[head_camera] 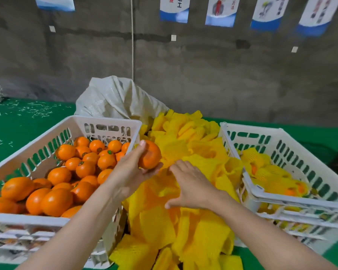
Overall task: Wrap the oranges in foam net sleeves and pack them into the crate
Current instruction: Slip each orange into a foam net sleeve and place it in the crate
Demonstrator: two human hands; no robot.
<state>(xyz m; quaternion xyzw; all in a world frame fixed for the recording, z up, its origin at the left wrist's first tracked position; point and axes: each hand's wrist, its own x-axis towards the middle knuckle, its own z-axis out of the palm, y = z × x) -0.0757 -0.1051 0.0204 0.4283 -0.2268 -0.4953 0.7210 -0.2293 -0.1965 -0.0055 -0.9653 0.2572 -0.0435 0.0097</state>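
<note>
An orange (149,154) is held in the curled fingers and thumb of the left hand (131,170), raised just beyond the near right corner of the left crate (105,120), which is heaped with bare oranges (57,199) at the left edge of the green surface (18,129). The right hand (191,186) is laid with spread fingers on the pile of yellow foam net sleeves (156,227) in the middle of the surface. No sleeve appears to be gripped, though the fingertips are blurred. Sleeved oranges (261,168) are seen in the right crate (252,127) at the right edge. A white sack (115,96) is slumped toward the far edge.
</note>
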